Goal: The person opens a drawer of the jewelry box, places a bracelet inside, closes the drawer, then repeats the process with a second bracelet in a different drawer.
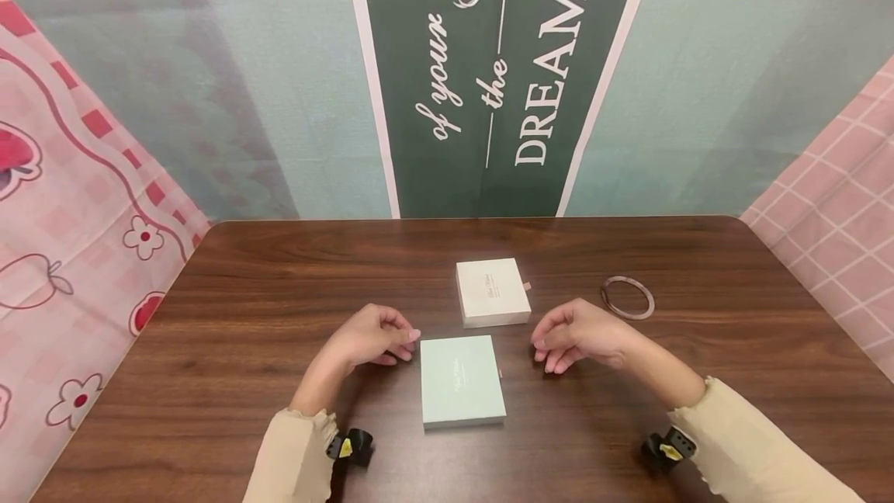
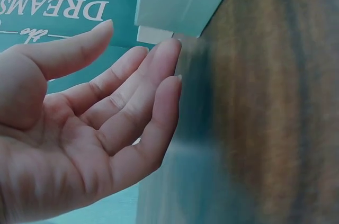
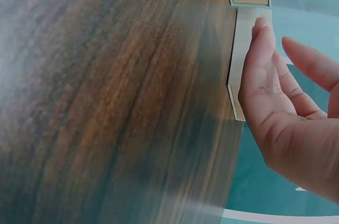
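A flat mint-green box (image 1: 461, 383) with a small pull tab on its right side lies on the table. Behind it and slightly to the right sits a cream-white box (image 1: 492, 289), also with a tab on the right. My left hand (image 1: 373, 336) hovers by the mint box's upper left corner, fingers loosely bent and holding nothing. In the left wrist view its fingertips are close to the mint box (image 2: 185, 1); whether they touch cannot be told. To the right of both boxes is my right hand (image 1: 576, 334), apart from them, its fingers relaxed around nothing.
A brownish-pink ring (image 1: 652, 303), like a bangle, lies behind the right hand. The dark wood table (image 1: 314, 254) ends at a pale green curtain (image 1: 293, 84) with a dark lettered panel. Pink cloths hang at the left and right.
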Demonstrator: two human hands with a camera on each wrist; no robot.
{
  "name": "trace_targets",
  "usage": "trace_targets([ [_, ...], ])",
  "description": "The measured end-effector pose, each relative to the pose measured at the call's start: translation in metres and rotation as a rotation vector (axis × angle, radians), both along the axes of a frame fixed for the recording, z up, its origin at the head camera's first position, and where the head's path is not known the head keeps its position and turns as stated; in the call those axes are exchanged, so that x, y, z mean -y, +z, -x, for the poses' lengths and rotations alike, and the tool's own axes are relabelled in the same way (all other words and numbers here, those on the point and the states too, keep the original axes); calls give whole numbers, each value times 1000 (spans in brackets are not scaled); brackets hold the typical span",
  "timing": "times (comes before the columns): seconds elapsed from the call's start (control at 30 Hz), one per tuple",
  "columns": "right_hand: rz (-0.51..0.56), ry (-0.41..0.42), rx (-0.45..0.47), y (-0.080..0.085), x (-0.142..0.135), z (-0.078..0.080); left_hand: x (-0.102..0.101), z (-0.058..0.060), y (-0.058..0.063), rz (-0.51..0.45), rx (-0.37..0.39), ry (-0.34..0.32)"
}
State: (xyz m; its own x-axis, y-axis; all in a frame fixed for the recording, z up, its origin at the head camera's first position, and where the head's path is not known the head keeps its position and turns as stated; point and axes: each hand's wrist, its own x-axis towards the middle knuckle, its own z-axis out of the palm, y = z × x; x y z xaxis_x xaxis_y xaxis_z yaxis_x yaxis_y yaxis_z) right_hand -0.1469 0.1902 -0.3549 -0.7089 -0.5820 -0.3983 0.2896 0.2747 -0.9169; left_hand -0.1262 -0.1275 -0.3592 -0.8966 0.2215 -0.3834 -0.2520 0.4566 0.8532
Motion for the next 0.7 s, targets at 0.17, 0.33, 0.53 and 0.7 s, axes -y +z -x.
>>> trace_targets([
  [0.17, 4, -7, -11, -2, 2, 4, 0, 8, 5, 39, -10, 16],
  [0.33, 6, -9, -21, -2, 3, 8, 0, 18, 10, 24, 3, 13],
  [0.53, -2, -18, -21, 0, 4, 11, -1, 33, 15, -42, 47, -6],
  [0.7, -8, -31, -14, 1, 4, 12, -3, 45, 19, -123, 86, -49],
])
